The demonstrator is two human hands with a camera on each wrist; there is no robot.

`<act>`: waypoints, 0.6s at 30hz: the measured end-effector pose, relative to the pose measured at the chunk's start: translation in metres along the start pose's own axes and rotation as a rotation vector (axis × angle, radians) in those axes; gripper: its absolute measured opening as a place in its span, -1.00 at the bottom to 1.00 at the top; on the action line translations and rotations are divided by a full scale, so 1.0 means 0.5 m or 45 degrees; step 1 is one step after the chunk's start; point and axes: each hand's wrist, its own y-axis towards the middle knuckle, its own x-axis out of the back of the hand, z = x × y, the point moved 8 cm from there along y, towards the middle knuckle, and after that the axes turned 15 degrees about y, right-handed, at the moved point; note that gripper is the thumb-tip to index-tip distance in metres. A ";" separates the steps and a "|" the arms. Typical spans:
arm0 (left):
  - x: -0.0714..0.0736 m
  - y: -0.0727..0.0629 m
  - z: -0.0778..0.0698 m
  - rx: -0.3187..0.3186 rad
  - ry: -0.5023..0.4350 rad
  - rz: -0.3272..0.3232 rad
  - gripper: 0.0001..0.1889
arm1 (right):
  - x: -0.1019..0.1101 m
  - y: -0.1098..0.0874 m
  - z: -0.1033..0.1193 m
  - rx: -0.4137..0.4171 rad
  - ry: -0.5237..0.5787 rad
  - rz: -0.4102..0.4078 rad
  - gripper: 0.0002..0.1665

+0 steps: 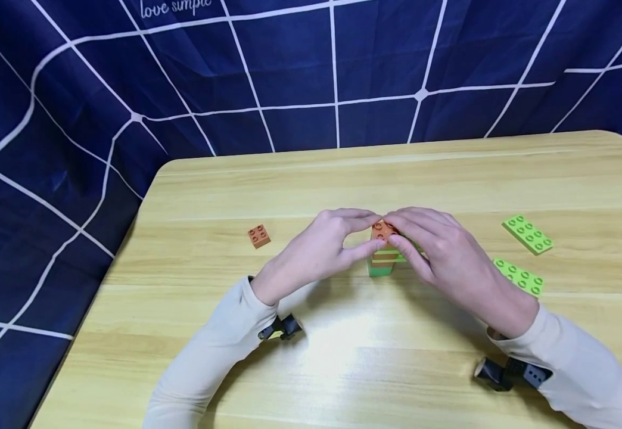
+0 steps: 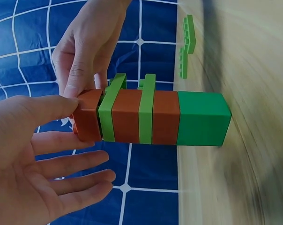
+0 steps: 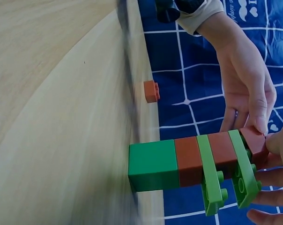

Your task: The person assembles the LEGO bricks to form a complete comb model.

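Note:
A tower of toy bricks stands upright on the table. Its base is a dark green block (image 2: 202, 118), with brown-orange bricks (image 2: 166, 117) and long lime plates (image 3: 208, 176) alternating above. The plates jut out to the right side. The topmost orange brick (image 1: 383, 231) sits slightly tilted, a thin gap showing under it in the left wrist view. My left hand (image 1: 328, 241) pinches this brick between thumb and index finger, the other fingers spread loosely. From the opposite side my right hand (image 1: 447, 250) pinches the same brick with thumb and fingertips.
A loose orange brick (image 1: 259, 236) lies to the left on the wooden table (image 1: 209, 196). Two lime plates, a farther one (image 1: 528, 234) and a nearer one (image 1: 519, 277), lie to the right, the nearer partly behind my right wrist. A dark blue curtain (image 1: 289, 65) hangs behind.

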 end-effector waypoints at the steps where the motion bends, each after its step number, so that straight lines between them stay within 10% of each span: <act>1: -0.001 0.000 0.000 0.001 0.016 0.008 -0.52 | 0.000 -0.001 0.000 0.000 -0.004 0.001 -0.37; 18: 0.000 -0.003 -0.009 -0.037 0.155 -0.010 -0.51 | -0.005 -0.005 0.002 0.031 -0.135 0.036 -0.32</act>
